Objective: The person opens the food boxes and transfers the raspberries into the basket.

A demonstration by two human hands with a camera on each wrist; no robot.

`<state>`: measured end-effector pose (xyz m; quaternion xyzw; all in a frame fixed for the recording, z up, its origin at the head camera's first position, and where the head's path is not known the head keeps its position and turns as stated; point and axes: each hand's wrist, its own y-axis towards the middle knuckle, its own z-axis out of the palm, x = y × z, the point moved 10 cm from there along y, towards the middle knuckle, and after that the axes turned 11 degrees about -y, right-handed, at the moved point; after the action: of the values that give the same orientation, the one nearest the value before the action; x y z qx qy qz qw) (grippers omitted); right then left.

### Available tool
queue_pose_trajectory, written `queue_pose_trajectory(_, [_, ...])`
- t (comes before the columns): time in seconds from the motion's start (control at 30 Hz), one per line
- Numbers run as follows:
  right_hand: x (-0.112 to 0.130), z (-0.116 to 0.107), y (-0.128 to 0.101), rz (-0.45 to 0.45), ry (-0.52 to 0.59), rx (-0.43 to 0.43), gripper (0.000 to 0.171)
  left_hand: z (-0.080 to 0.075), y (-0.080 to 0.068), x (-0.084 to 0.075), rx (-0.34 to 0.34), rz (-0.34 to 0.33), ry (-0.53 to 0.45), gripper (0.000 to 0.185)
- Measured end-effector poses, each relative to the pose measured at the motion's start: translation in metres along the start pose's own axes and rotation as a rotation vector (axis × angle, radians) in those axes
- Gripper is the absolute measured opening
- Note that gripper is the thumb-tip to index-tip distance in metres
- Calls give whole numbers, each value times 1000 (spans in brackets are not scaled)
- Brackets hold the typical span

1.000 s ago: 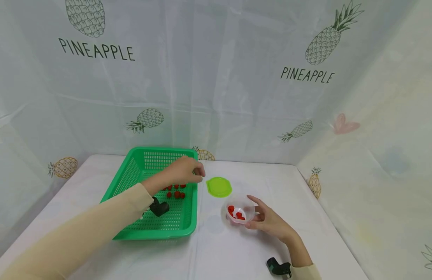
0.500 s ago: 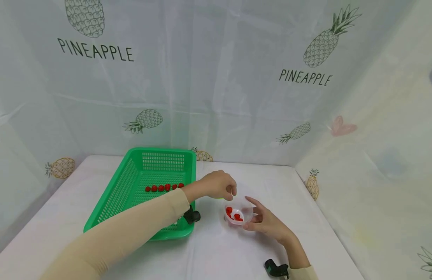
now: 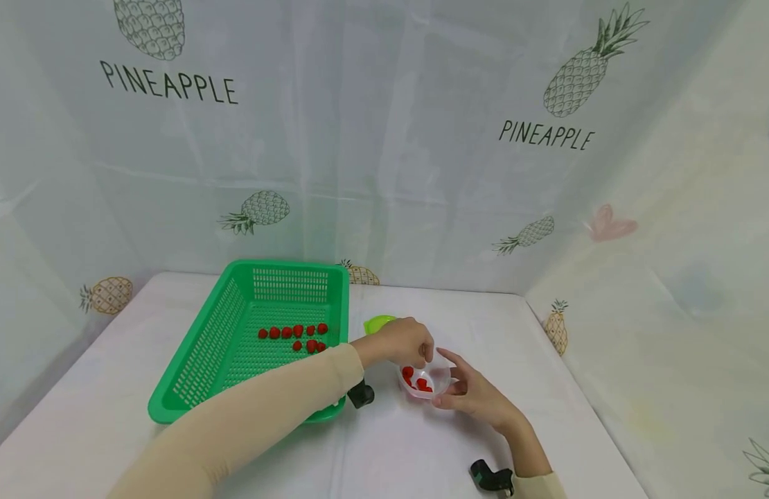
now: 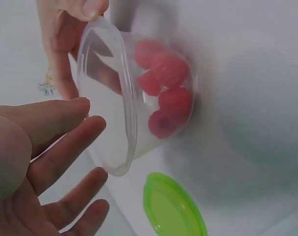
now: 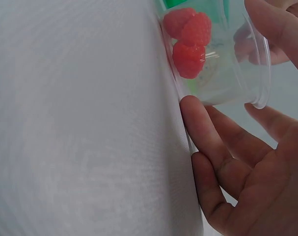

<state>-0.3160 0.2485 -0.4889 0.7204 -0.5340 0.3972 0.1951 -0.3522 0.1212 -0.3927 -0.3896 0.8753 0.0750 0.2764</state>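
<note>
1. A green basket point(image 3: 247, 346) is seen at the left of the white table point(image 3: 422, 443). Loose raspberries point(image 3: 295, 334) are laid on its floor: one row, plus a few more just in front of it.
2. A lime green lid point(image 3: 377, 323) is seen flat on the table just right of the basket, partly hidden behind the left hand point(image 3: 398, 341). It also shows in the left wrist view point(image 4: 174, 206), just beside the cup.
3. The left hand is held over the rim of the clear plastic cup point(image 3: 427, 380), fingertips pointed down at the opening. In the left wrist view the fingers point(image 4: 55, 147) are spread and relaxed just beside the rim point(image 4: 109, 98); nothing is seen gripped, so the hand is read as open.
4. The clear plastic cup is set on the table right of the basket, between the two hands. Several raspberries are held inside it point(image 4: 166, 88), bunched at the bottom point(image 5: 189, 37).
5. The cup is steadied by the right hand point(image 3: 474, 395): fingers point(image 5: 203, 132) are laid against its wall and base, thumb at the rim. Fingers are only lightly curved; whether the cup is truly gripped or just touched cannot be told for sure, but contact on both sides is shown.
</note>
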Motion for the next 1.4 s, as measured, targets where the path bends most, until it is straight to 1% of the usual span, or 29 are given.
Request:
queue_pose_trajectory(0.13, [1,0,0,-13,4,0,99,5,1,-2,-2,-17,21,9])
queue_pose_trajectory(0.3, [0,0,-1,-2,-1,-5,98,13,2,-1,13,-76,9,8])
queue_pose_trajectory(0.43, [0,0,-1,-3,-1,-2,98,20,5,3,24,-109,38,8])
queue_pose_trajectory(0.5, [0,0,-1,-13,0,-2,98,24,7,5,30,-111,62,7])
queue_pose_trajectory(0.6, [1,0,0,-21,0,-3,99,29,9,7,37,-113,73,7])
queue_pose_trajectory(0.83, [1,1,2,-21,-4,2,99,37,9,13,42,-143,65,9])
queue_pose_trajectory(1.07, [0,0,1,-16,-2,-4,100,38,7,9,25,-125,63,6])
queue_pose_trajectory(1.2, [0,0,-1,-11,5,-7,100,40,9,10,19,-123,75,6])
queue_pose_trajectory(1.33, [1,0,-1,-11,7,-7,100,40,10,12,6,-130,97,9])
queue_pose_trajectory(1.4, [2,1,-1,-14,6,-2,100,38,8,11,2,-132,107,10])
